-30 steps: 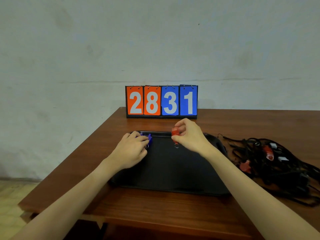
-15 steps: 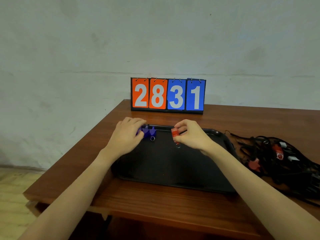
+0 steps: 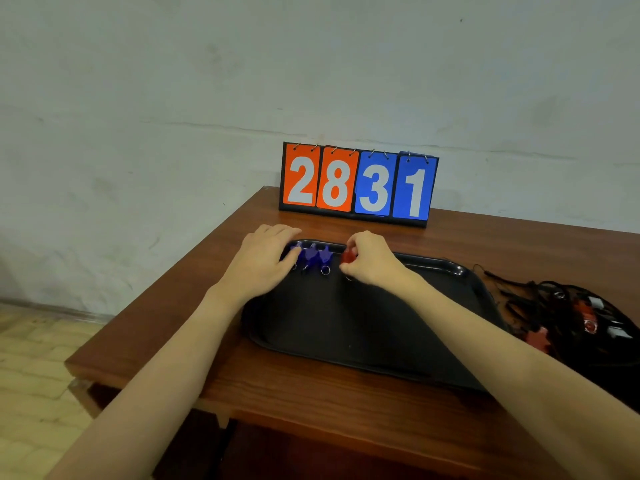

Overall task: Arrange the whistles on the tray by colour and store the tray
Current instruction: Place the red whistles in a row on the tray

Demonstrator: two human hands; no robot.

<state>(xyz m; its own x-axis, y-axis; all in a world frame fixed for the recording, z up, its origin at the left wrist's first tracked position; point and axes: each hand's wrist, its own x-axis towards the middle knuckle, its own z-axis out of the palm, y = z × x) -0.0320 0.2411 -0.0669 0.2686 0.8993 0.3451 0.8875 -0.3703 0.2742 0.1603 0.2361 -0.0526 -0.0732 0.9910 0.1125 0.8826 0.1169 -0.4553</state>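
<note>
Head view. A black tray (image 3: 363, 327) lies on the wooden desk (image 3: 311, 386), in front of a flip scoreboard (image 3: 358, 185) reading 2831. 3 blue whistles (image 3: 313, 256) sit side by side along the tray's far rim at its left corner, each with a metal ring toward the viewer; grouping them there presumably starts the blue row and leaves the rest of the tray bare for other colours. The left hand (image 3: 261, 263) lies palm-down beside this row, its fingertips touching the leftmost whistle, apparently to square the row; nothing is clamped in it. The right hand (image 3: 372, 259) pinches a red whistle (image 3: 347, 257) just right of the blue group, likely to open a red row. A tangle of black lanyards (image 3: 575, 313), with further red and white whistles, waits on the desk right of the tray.
</note>
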